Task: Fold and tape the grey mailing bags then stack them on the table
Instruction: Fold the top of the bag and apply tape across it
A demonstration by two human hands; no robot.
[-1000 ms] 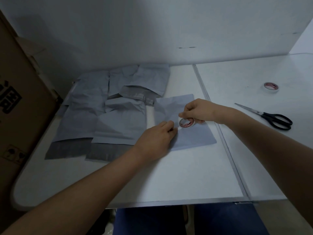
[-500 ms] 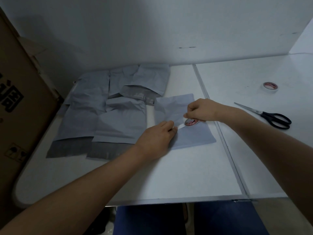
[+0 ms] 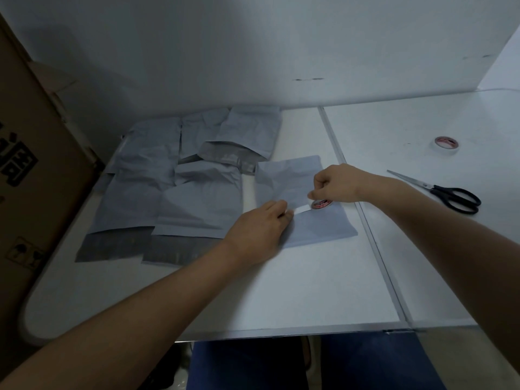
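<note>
Folded grey mailing bag (image 3: 315, 220) lies flat on the table (image 3: 281, 291), just right of the unfolded bags (image 3: 168, 198), so I can work on it without disturbing them. My left hand (image 3: 259, 232) rests on the bag's near left part, fingertips pinning the free end of the tape strip (image 3: 301, 210) against the fold so it cannot lift. My right hand (image 3: 334, 184) is curled round the tape roll (image 3: 321, 204), just right of that strip on the bag, held low so the tape goes down flat. Whether the strip is already stuck along its length I can't quite tell. Scissors (image 3: 439, 191) lie well right of the bag, ready for cutting, with a spare roll (image 3: 446, 145) beyond them.
</note>
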